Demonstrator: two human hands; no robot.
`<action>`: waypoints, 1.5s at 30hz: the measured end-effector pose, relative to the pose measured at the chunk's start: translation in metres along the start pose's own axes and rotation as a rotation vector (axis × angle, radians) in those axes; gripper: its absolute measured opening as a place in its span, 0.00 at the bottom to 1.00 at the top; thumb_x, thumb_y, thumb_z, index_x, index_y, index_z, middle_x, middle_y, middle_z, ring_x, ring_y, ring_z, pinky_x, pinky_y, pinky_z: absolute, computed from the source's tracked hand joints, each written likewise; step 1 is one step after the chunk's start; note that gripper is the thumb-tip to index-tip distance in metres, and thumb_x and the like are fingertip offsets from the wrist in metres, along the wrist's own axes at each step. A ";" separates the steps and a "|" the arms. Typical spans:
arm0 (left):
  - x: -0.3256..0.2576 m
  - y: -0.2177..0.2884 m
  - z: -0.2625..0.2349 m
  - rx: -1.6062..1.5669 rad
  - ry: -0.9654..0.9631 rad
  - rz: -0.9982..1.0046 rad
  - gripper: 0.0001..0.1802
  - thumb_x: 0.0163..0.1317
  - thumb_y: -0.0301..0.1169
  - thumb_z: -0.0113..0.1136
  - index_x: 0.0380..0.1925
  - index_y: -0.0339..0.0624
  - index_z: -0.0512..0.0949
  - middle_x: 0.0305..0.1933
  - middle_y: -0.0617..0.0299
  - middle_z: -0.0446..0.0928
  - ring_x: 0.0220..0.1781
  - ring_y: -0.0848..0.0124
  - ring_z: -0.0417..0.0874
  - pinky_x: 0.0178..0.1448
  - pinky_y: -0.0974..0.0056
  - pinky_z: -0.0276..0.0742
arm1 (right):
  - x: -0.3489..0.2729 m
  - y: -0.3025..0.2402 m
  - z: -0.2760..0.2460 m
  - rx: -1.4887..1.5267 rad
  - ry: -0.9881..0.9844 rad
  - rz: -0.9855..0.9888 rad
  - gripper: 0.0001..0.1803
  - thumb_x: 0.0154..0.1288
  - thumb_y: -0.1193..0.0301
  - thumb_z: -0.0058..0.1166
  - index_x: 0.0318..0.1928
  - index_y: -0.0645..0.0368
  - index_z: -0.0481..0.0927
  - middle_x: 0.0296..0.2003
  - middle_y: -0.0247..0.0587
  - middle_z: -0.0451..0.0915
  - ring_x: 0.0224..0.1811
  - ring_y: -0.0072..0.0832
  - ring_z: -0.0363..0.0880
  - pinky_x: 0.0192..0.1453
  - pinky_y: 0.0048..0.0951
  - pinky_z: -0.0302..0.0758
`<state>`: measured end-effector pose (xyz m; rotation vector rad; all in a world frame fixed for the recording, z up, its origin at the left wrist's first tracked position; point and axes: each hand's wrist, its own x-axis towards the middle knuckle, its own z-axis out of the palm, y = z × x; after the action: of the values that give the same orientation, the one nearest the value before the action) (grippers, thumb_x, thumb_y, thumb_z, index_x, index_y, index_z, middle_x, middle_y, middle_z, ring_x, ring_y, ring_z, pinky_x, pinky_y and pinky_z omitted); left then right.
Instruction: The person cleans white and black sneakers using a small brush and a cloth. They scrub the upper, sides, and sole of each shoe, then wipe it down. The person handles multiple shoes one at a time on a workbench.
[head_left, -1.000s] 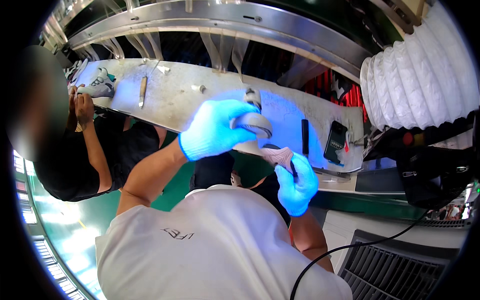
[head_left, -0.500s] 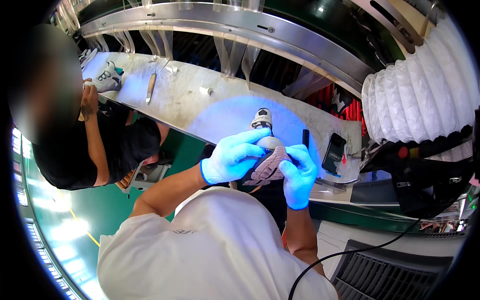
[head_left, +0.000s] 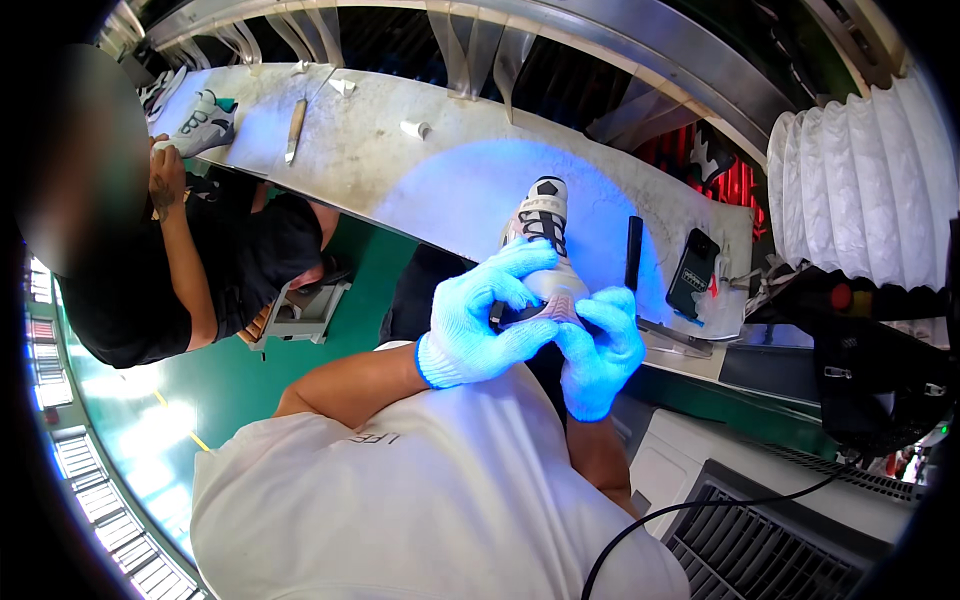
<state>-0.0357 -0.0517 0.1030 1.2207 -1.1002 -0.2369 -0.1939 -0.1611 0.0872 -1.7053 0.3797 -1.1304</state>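
Observation:
A light sneaker [head_left: 542,215] with dark laces is upright between my hands, its toe end toward me. At the toe shows a pinkish, ribbed sole [head_left: 563,307]; how far it is joined to the upper is hidden. My left hand [head_left: 490,312], in a white glove lit blue, wraps the shoe's left side, thumb at the toe. My right hand [head_left: 602,345], gloved alike, is closed with thumb and fingers pinching the sole's right edge by the toe.
The pale worktable [head_left: 350,170] carries a wooden-handled knife [head_left: 296,132], a white scrap [head_left: 415,130], a black stick-like object [head_left: 634,252] and a dark phone [head_left: 692,274]. A white ribbed duct [head_left: 860,190] stands right. At left, a co-worker's hand [head_left: 168,180] is by another sneaker [head_left: 205,127].
The shoe has turned so its laced upper shows more and the sole's tread mostly disappears. My hands have come closer together at the toe. The whole view has shifted.

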 end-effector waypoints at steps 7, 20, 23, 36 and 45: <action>0.002 -0.001 0.001 -0.047 0.037 -0.049 0.22 0.61 0.28 0.88 0.35 0.39 0.76 0.62 0.37 0.90 0.70 0.47 0.91 0.68 0.52 0.88 | 0.003 0.000 0.007 -0.048 0.033 -0.036 0.19 0.59 0.85 0.79 0.49 0.60 0.89 0.41 0.39 0.80 0.41 0.29 0.79 0.43 0.30 0.76; 0.004 -0.006 -0.002 -0.144 0.020 -0.106 0.17 0.61 0.22 0.86 0.35 0.39 0.79 0.63 0.34 0.88 0.73 0.47 0.87 0.81 0.39 0.76 | 0.009 -0.011 0.019 -0.071 0.079 0.028 0.16 0.57 0.89 0.70 0.44 0.61 0.85 0.38 0.36 0.73 0.41 0.29 0.71 0.47 0.31 0.70; 0.005 -0.006 -0.006 -0.148 -0.007 -0.124 0.18 0.62 0.23 0.86 0.35 0.39 0.78 0.61 0.36 0.89 0.71 0.47 0.89 0.77 0.41 0.81 | 0.010 -0.011 0.018 -0.091 0.070 0.002 0.18 0.57 0.88 0.74 0.46 0.59 0.85 0.37 0.36 0.74 0.39 0.28 0.71 0.44 0.30 0.70; 0.022 -0.012 -0.039 -0.167 -0.349 -0.280 0.25 0.64 0.34 0.80 0.59 0.36 0.88 0.63 0.51 0.89 0.77 0.54 0.81 0.85 0.43 0.69 | -0.010 -0.018 0.032 0.063 0.107 0.277 0.39 0.61 0.77 0.86 0.70 0.66 0.79 0.38 0.28 0.79 0.36 0.14 0.75 0.44 0.21 0.80; 0.032 0.001 -0.040 -0.252 -0.337 -0.466 0.27 0.65 0.37 0.82 0.60 0.33 0.87 0.70 0.46 0.83 0.74 0.56 0.81 0.83 0.47 0.72 | 0.011 -0.035 0.028 -0.096 -0.033 0.218 0.46 0.62 0.67 0.87 0.76 0.67 0.76 0.39 0.38 0.82 0.36 0.26 0.82 0.41 0.32 0.85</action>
<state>0.0110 -0.0476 0.1246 1.2196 -1.0175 -0.9380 -0.1738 -0.1376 0.1214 -1.7171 0.5924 -0.9373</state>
